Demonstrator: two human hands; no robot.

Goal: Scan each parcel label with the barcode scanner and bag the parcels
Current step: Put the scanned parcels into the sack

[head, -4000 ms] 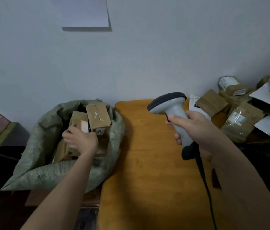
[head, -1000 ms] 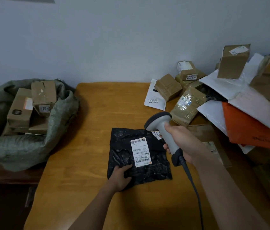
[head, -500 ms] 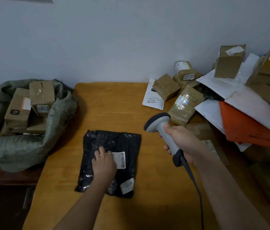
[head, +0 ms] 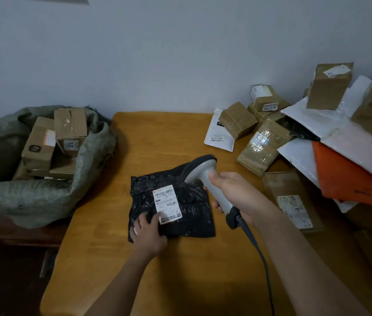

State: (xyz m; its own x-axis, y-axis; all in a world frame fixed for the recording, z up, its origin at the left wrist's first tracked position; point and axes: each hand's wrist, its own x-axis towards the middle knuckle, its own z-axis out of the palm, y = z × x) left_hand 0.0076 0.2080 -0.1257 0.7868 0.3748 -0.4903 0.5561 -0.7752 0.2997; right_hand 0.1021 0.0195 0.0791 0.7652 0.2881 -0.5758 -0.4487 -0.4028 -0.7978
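One view, head camera: everything below comes from it
Your right hand: fingers wrapped round the grey handle of the barcode scanner; its dark head hangs over the upper right part of the black parcel, tilted down toward it
Scanner cable: runs from the butt of the handle back along your right forearm toward the bottom edge
Your left hand: lies on the near left corner of the black parcel; fingers spread and only slightly bent, pressing down rather than curling round anything, fingertips just beside the lower left edge of the label
Black parcel: a crinkled dark plastic mailer, flat on the wooden table, near its middle
Label: white, face up on the mailer, barcode strip along its top edge, print too small to read
Green sack: left of the table, mouth open, touching the table's left edge; several brown boxes stand inside it
Parcel heap: at your right, on and past the table's far right corner; taped brown boxes, white mailers, one orange mailer, all well apart from the black parcel
Flat brown box: just right of your right wrist, white label on top
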